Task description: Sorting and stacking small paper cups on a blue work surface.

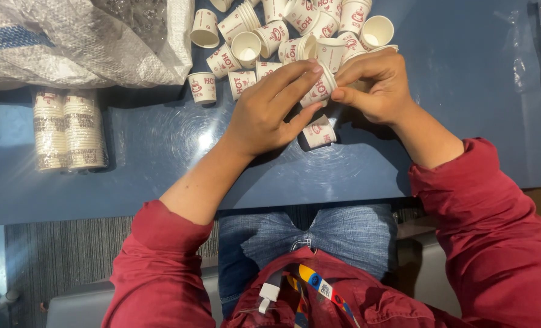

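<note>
My left hand (pixel 269 109) and right hand (pixel 374 85) pinch a short cup stack (pixel 320 90) mid-frame; loose paper cups (pixel 264 30) crowd above, wrapped stacks (pixel 70 129) left, on the blue bench (pixel 465 91).

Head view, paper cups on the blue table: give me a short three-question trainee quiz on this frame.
1. True or false: both hands grip the same short stack of paper cups.
2. Where do the wrapped cup stacks lie: A) at the left of the blue table, below the woven plastic sack; B) on the person's lap; C) inside the sack?
3. What lies on its side just below the left hand?

Key
1. True: the left hand and the right hand meet on it.
2. A.
3. A single paper cup; the loose cup pile lies beyond the hands.
</note>
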